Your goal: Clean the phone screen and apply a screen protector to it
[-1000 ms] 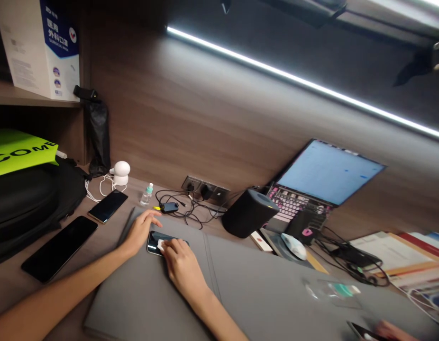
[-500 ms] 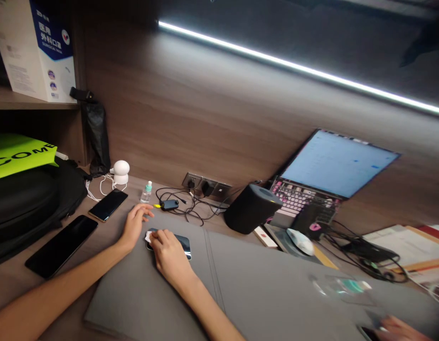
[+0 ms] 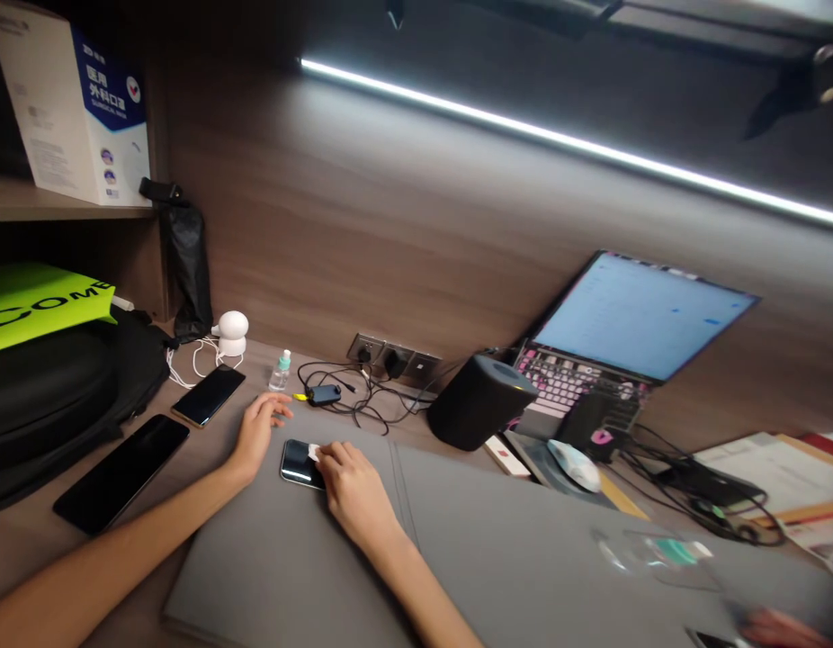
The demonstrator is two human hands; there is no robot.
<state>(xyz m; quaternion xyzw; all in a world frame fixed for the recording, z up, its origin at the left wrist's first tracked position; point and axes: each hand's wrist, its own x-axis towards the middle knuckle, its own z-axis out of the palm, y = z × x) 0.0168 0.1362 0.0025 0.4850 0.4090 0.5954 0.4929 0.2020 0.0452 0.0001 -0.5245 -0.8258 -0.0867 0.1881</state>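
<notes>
A smartphone (image 3: 299,463) lies face up on the grey desk mat (image 3: 288,558). My right hand (image 3: 353,486) presses a small white wipe (image 3: 314,452) against its screen and covers the phone's right part. My left hand (image 3: 258,434) rests by the mat's far left edge with its fingers apart, holding nothing. Just beyond those fingers stands a small clear bottle (image 3: 280,371) with a green and white cap. Left of that hand lie a second phone (image 3: 209,394) and a larger black phone or tablet (image 3: 121,472), both with dark screens.
A black speaker (image 3: 480,400), an open laptop (image 3: 642,315) and a white mouse (image 3: 574,464) stand at the back right. Cables (image 3: 369,396) tangle below the wall sockets. A clear bottle (image 3: 659,551) lies on the right, near another person's hand (image 3: 781,627).
My right hand has slid the wipe rightward along the phone, so the left part of the screen now shows. My left hand has stayed in place.
</notes>
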